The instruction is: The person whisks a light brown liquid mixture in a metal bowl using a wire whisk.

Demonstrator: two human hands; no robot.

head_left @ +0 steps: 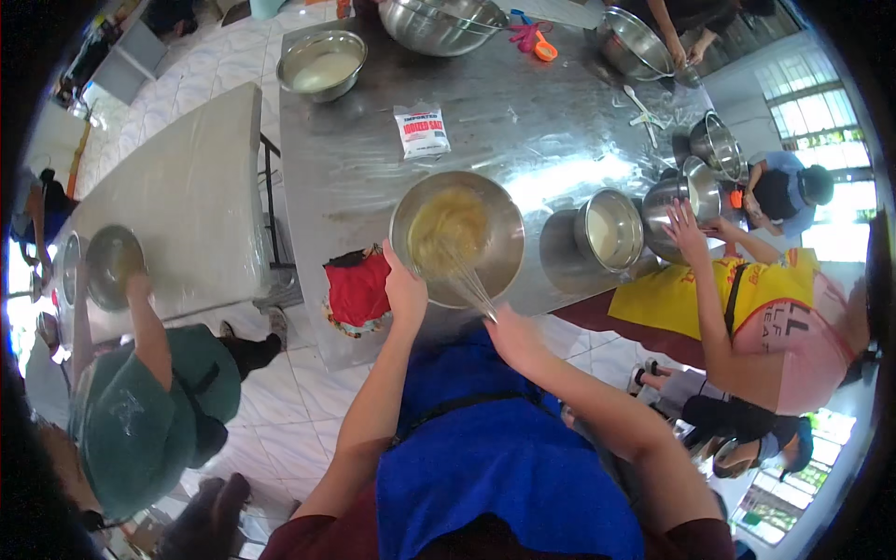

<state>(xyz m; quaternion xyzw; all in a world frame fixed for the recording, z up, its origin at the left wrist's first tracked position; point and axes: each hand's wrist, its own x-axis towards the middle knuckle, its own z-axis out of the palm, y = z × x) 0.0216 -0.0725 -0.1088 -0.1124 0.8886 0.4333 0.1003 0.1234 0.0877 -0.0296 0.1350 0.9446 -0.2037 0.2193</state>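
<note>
A wide steel mixing bowl [504, 229] stands near the front edge of the metal table, with a yellowish liquid mixture [453, 224] in it. My left hand [406, 291] grips the bowl's rim at its near left side. In my right hand [516, 338] is the handle of a wire whisk [473, 285], its wires down in the mixture. That hand is slightly blurred. Right beside my left hand lies a red cloth [357, 289] with a patterned edge. The far end of the whisk is partly hidden in the liquid.
Beyond the bowl lies a white salt packet [422, 131]; a bowl of pale liquid [324, 67] is at the far left. To the right, a pale-filled bowl [611, 230] stands near a co-worker in a yellow apron [667, 294]. Another person works at the plastic-covered table [187, 187] on the left.
</note>
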